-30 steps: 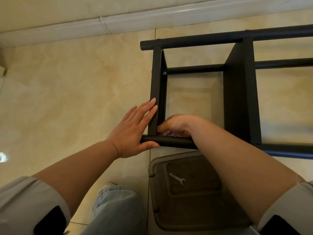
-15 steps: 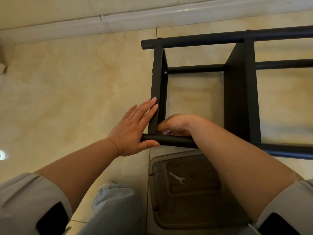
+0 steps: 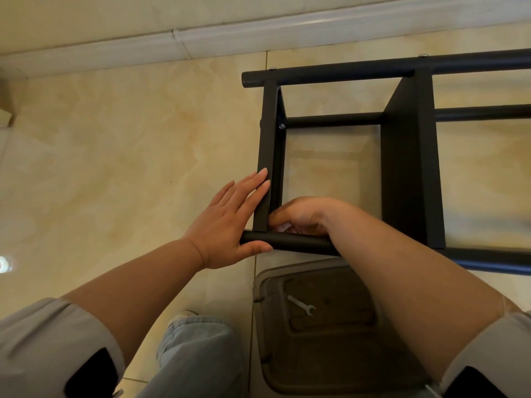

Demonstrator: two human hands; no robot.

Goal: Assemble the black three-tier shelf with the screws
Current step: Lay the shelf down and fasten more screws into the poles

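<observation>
The black three-tier shelf [image 3: 408, 168] lies on its side on the beige tile floor. My left hand [image 3: 227, 222] presses flat with straight fingers on the outside of the end panel [image 3: 267, 133], with its thumb under the near tube [image 3: 298, 244]. My right hand [image 3: 304, 215] reaches inside the frame to the corner where panel and tube meet. Its fingers are curled and pinch a small screw there, almost wholly hidden by the hand. A fitted screw head [image 3: 282, 126] shows at the far inner corner of the panel.
A grey plastic lid [image 3: 260, 285] lies on the floor just below the near tube, with a small silver wrench [image 3: 301, 305] on it. My knee in jeans [image 3: 198, 349] is beside it. A white baseboard [image 3: 201, 38] runs along the wall behind.
</observation>
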